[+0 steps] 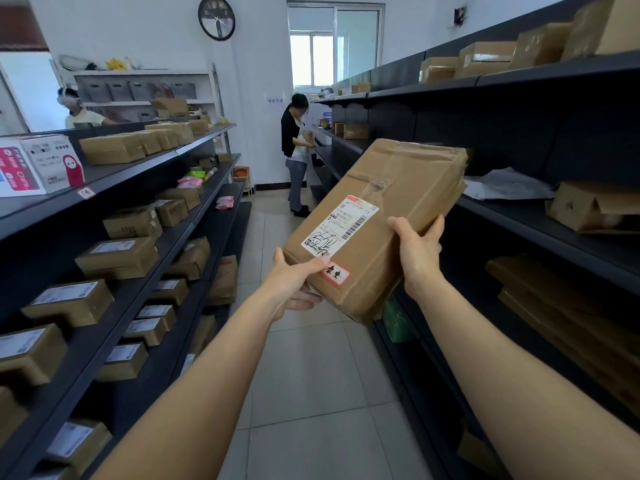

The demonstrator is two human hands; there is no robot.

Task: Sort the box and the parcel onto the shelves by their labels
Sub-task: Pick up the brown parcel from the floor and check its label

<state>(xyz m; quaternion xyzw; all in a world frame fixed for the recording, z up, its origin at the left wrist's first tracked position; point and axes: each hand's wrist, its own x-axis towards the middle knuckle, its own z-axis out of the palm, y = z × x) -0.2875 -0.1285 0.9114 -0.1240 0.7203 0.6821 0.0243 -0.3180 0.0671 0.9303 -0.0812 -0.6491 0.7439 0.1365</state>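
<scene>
While the box (375,223) is being held up in the aisle, I am reading this as the label-check step, with placement not yet begun.

Head view: my left hand (294,287) is gripping the box's near left corner, thumb lying on the top face just below the white shipping label (341,226) and beside the small red-edged sticker (335,274), the other fingers curled underneath. My right hand (419,252) is clasping the right edge, thumb on top, fingers wrapped round the far side. Both hands are closed on the cardboard. The box is tilting, far end raised, clear of every shelf. Beyond the right fingertips, the dark right-hand shelf (519,216) is carrying a grey bag (509,183) and an opened carton (588,207). To the left of the left hand, the left-hand shelves (145,282) are lined with labelled cartons.

Judgement: the next move calls for matching the sticker's handwriting to a shelf tag, then turning toward that bay. I cannot read the characters. The parcel I cannot identify here.
</scene>
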